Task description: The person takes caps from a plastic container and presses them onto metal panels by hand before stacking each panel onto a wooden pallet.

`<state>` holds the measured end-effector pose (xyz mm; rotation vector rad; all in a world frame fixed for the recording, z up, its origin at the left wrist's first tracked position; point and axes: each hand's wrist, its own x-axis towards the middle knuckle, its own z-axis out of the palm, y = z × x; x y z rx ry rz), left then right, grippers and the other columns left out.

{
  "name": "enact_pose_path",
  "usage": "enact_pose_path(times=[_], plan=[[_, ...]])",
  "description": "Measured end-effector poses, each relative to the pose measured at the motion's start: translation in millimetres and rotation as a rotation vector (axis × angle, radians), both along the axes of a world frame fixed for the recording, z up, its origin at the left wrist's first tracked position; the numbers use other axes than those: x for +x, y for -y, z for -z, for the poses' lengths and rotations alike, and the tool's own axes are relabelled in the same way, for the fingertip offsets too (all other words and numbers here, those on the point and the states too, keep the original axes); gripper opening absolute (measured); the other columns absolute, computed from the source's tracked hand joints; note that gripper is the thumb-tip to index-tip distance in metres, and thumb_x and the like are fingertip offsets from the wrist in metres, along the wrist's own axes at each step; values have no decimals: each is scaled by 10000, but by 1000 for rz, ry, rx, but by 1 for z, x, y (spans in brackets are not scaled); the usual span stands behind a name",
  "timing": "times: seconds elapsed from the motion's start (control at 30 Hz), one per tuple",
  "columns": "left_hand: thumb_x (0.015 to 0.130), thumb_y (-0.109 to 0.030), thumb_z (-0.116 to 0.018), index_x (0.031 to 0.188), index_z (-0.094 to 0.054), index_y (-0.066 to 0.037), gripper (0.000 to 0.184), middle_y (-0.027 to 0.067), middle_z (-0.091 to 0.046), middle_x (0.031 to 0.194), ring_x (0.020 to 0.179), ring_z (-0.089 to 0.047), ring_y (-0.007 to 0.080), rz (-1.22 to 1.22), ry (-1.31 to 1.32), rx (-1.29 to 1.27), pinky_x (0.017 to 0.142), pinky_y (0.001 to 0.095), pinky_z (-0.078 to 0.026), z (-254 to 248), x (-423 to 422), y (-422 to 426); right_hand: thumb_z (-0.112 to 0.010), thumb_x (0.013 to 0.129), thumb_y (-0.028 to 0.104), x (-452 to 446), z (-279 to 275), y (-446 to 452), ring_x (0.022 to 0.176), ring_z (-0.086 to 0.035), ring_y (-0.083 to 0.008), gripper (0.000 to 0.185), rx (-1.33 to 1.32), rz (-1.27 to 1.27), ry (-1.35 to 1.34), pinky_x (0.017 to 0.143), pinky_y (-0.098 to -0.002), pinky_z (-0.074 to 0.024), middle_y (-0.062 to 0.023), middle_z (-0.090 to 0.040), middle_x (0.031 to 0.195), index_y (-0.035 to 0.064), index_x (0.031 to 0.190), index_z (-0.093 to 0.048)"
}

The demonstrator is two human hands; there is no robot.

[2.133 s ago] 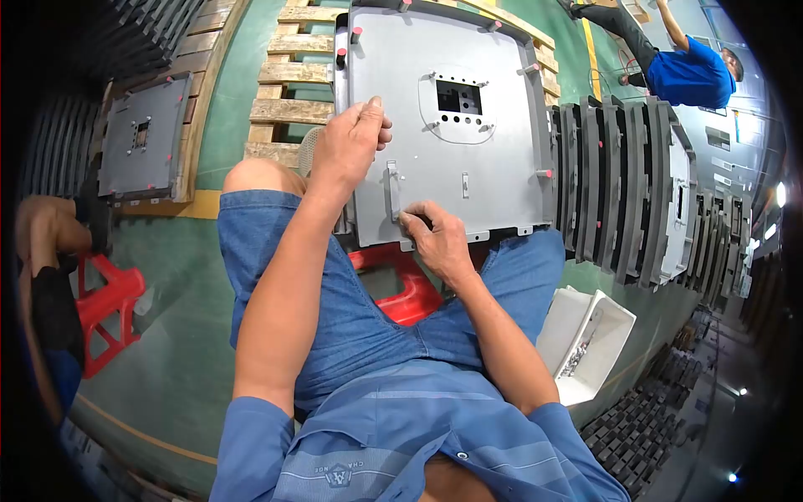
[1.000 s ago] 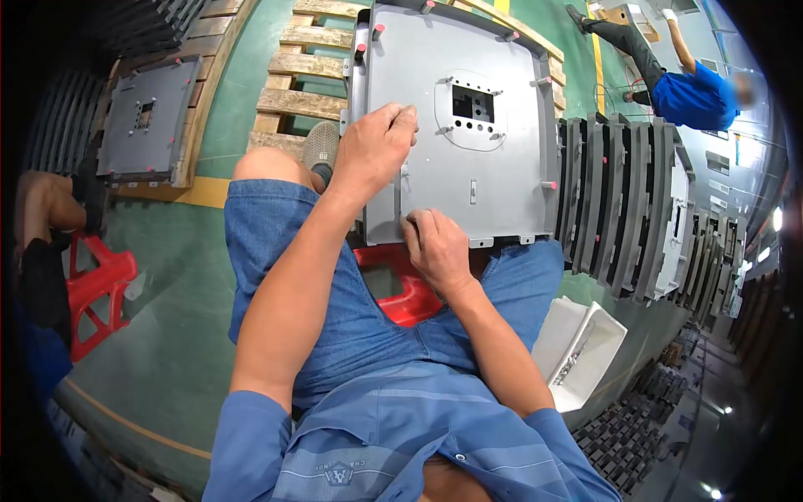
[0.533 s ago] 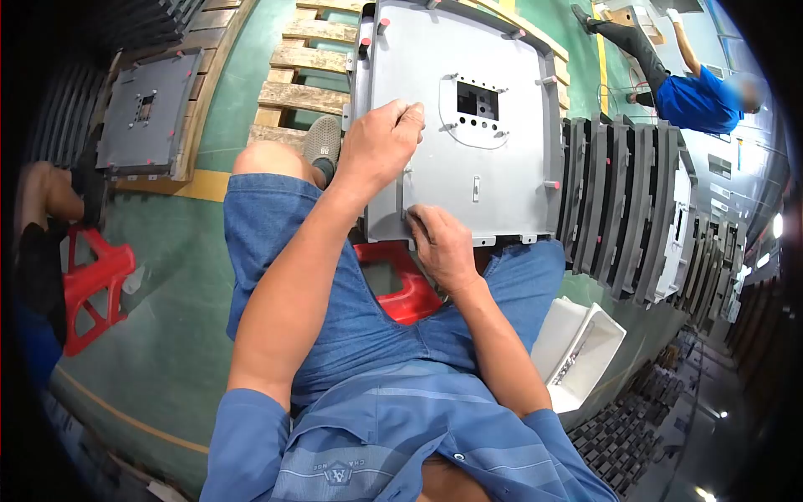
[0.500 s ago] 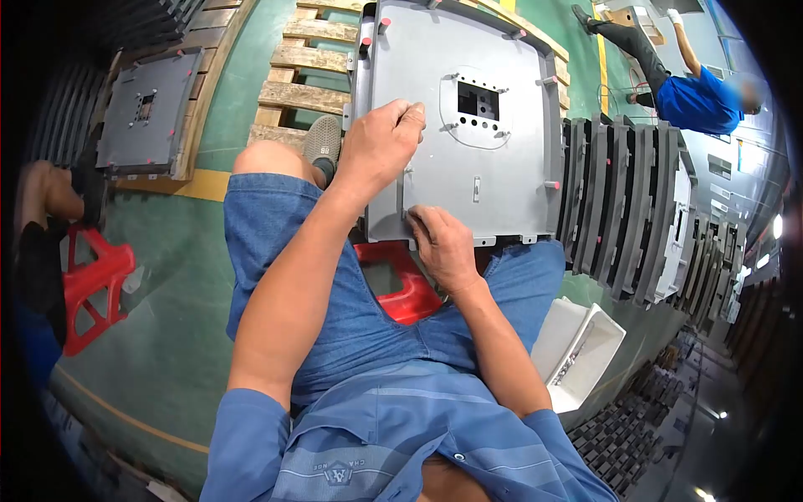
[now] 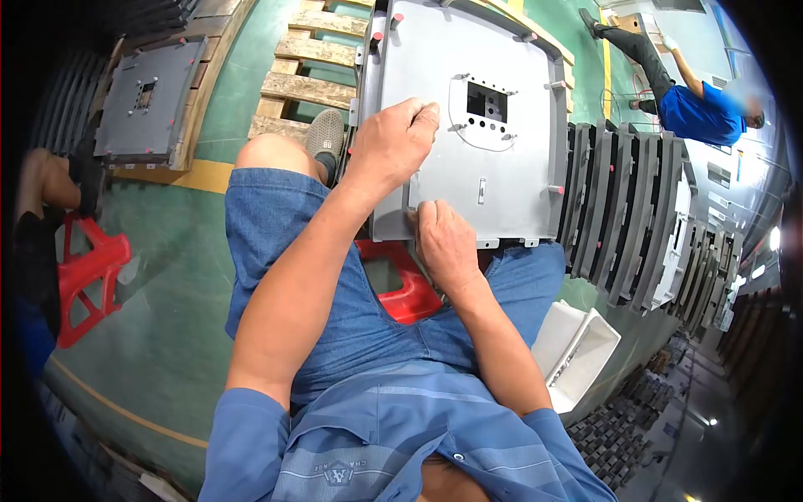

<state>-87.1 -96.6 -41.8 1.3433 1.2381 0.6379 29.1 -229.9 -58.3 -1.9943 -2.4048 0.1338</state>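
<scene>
A grey metal panel [image 5: 523, 159] with a rectangular cutout, round holes and red-capped posts lies before my knees. My left hand [image 5: 397, 138] is over its left part, fingers curled and pinched; anything between them is hidden. Near the panel's lower left edge is my right hand [image 5: 447, 243], fingers bent together, their tips at the raised edge. What they grip is too small or hidden to tell. A small slotted tab [image 5: 482, 191] stands on the panel right of my hands.
A wooden pallet [image 5: 309, 86] lies beyond. Upright grey panels [image 5: 623, 209] stand in a row at the right, near a white bin [image 5: 585, 360]. Another panel [image 5: 150, 100] lies on a left pallet, near a red stool [image 5: 94, 263]. A co-worker [image 5: 703, 109] is at upper right.
The view has shifted, so the panel appears further right. Earlier a strip with a raised tab showed between my hands; my left hand now covers part of that area. Both hands stay closed over the panel.
</scene>
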Motion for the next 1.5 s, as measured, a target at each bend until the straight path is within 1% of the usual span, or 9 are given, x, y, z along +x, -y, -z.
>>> enact_pose_path(times=[0.77,0.83,1.07,1.13,1.23,1.27,1.3,1.4,1.5], plan=[[926,-396,-473,857,-625,-15,416,55,-633,716,689,-592,128,12,-20,3,665,278,-467,6,4,2,-587,866,259,1,9,-3,623,-584,-242,237,22,55,-36,511,-353,-490,-83,-522,687,74,753,-494],[926,-391,-476,861,-625,-14,411,54,-630,712,684,-589,126,30,-16,15,659,275,-467,7,5,2,-569,887,259,2,6,-4,632,-571,-302,257,-7,74,-161,524,-409,-451,-110,-539,693,56,753,-486],[930,-376,-481,859,-624,-15,394,51,-625,709,674,-579,120,43,-40,24,650,274,-464,8,6,2,-578,882,299,1,9,-8,612,-570,-315,283,-19,164,-212,506,-424,-448,-119,-540,665,72,733,-499],[912,-388,-432,805,-575,-23,407,196,-597,716,730,-576,392,12,-9,28,696,456,-440,7,8,4,-569,894,316,2,11,-8,630,-566,-359,313,-31,254,-266,536,-455,-436,-157,-562,661,55,733,-508],[911,-386,-435,813,-581,-25,402,178,-600,707,726,-585,370,6,22,-3,692,439,-446,3,5,3,-567,899,330,8,10,-9,658,-562,-388,340,-180,464,-408,555,-458,-431,-190,-592,707,40,730,-519],[910,-386,-437,819,-592,-26,402,160,-608,706,724,-593,348,11,14,-9,690,421,-450,6,5,1,-566,908,293,13,8,-7,614,-601,-326,314,-200,512,-533,552,-409,-449,-170,-619,702,11,770,-559],[910,-386,-437,819,-592,-26,402,160,-608,706,724,-593,348,14,16,-7,690,421,-450,8,6,1,-566,908,293,17,4,-5,614,-601,-326,314,-197,515,-532,552,-409,-449,-170,-619,702,11,770,-559],[895,-392,-463,827,-600,-28,394,155,-626,729,738,-601,346,-7,34,-7,688,418,-456,6,8,1,-545,920,180,28,-6,3,676,-619,-114,217,-290,711,-1006,577,-278,-487,-72,-629,713,-30,895,-593],[882,-370,-491,830,-602,-30,362,167,-635,742,764,-610,347,53,-143,148,690,424,-462,-8,10,6,-540,927,162,34,-22,12,696,-628,-110,185,-219,803,-1163,579,-241,-493,-73,-644,778,-19,933,-582]])
